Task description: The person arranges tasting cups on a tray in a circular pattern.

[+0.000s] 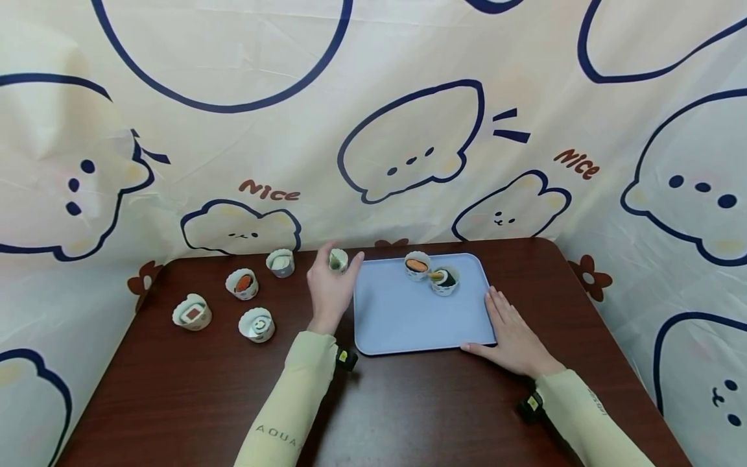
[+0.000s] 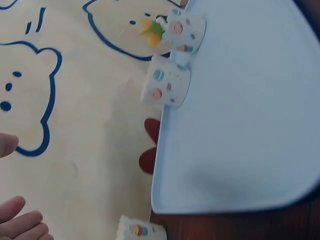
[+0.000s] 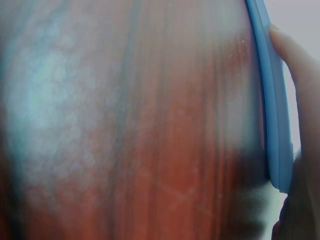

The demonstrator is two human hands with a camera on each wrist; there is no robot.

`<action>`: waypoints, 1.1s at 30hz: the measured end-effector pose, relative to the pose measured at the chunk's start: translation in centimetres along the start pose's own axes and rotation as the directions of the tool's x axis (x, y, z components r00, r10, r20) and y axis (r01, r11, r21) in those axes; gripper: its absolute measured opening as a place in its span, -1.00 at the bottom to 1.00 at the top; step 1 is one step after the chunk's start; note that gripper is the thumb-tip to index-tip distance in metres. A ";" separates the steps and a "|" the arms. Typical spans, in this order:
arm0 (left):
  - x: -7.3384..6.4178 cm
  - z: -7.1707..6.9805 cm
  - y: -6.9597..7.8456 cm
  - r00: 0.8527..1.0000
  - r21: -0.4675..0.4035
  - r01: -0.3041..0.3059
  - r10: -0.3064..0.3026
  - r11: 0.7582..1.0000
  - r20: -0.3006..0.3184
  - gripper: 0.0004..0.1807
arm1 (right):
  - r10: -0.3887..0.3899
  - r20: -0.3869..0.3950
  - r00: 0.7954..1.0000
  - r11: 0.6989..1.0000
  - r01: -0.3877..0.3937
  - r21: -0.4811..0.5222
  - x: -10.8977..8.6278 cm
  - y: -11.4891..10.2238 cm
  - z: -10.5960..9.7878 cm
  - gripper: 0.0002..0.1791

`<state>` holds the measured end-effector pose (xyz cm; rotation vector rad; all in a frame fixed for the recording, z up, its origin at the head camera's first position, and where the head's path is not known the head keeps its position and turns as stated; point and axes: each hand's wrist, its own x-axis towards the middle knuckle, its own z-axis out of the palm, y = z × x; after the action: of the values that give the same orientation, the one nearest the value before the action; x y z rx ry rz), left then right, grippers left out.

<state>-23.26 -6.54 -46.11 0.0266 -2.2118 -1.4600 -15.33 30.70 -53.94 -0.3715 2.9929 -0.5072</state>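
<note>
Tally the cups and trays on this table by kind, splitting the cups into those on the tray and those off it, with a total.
Tray: 1
Cups on the tray: 2
Cups off the tray: 5
Total: 8

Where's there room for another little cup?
The blue tray has bare room in front of its two cups. The brown table does too, between the two sleeves. It's crowded left of the tray: four cups stand there, and the left hand is around a fifth cup.
</note>
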 end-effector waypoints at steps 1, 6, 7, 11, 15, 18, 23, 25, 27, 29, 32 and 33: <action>0.0 -0.3 -0.1 1.000 0.001 0.001 -0.001 1.000 -0.005 -0.33 | 0.000 0.001 1.000 1.000 0.000 0.000 0.0 0.0 0.0 0.39; 0.3 -1.6 -0.8 1.000 0.010 0.007 -0.007 1.000 -0.024 -0.34 | -0.006 -0.004 1.000 1.000 0.006 -0.006 0.0 0.1 0.0 0.39; 0.3 -1.9 -0.9 1.000 0.008 0.011 -0.011 1.000 -0.028 -0.34 | -0.006 -0.005 1.000 1.000 0.006 -0.008 0.0 0.1 -0.1 0.38; 0.3 -2.9 -1.4 0.999 0.002 0.015 -0.015 1.000 -0.040 -0.35 | -0.010 -0.008 1.000 1.000 0.010 -0.010 -0.1 0.2 -0.1 0.38; 0.1 -4.1 -1.7 0.998 0.031 0.047 -0.045 0.998 -0.036 -0.34 | -0.009 -0.005 1.000 1.000 0.009 -0.007 -0.1 0.1 -0.1 0.38; -0.2 -4.9 -1.9 0.997 0.059 0.077 -0.076 0.995 -0.028 -0.32 | -0.005 0.000 1.000 1.000 0.005 -0.005 -0.1 0.1 -0.1 0.38; -0.6 -6.1 -2.5 0.996 0.079 0.082 -0.078 0.994 -0.048 -0.28 | -0.003 0.001 1.000 1.000 0.003 -0.003 -0.1 -0.1 -0.1 0.38; -0.8 -6.7 -2.9 0.996 0.083 0.070 -0.065 0.994 -0.061 -0.28 | -0.004 0.003 1.000 1.000 0.004 -0.001 -0.1 -0.1 -0.1 0.38; -1.0 -7.3 -3.3 0.996 0.089 0.063 -0.057 0.994 -0.069 -0.28 | -0.005 0.006 1.000 1.000 0.005 -0.001 -0.1 -0.2 -0.1 0.38; -1.2 -8.0 -3.7 0.996 0.092 0.063 -0.056 0.994 -0.076 -0.29 | -0.007 0.005 1.000 1.000 0.007 -0.006 -0.1 -0.2 -0.1 0.38; -1.6 -9.0 -4.3 0.993 0.101 0.082 -0.073 0.991 -0.090 -0.28 | -0.006 0.002 1.000 1.000 0.006 -0.010 -0.1 -0.1 -0.1 0.38; -1.7 -9.3 -4.5 0.992 0.104 0.091 -0.081 0.990 -0.096 -0.27 | -0.007 0.000 1.000 1.000 0.007 -0.012 -0.1 -0.1 -0.1 0.38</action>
<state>-19.11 -15.96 -47.75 0.2235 -2.2375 -1.3538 -15.20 30.63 -53.79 -0.3828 2.9971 -0.4902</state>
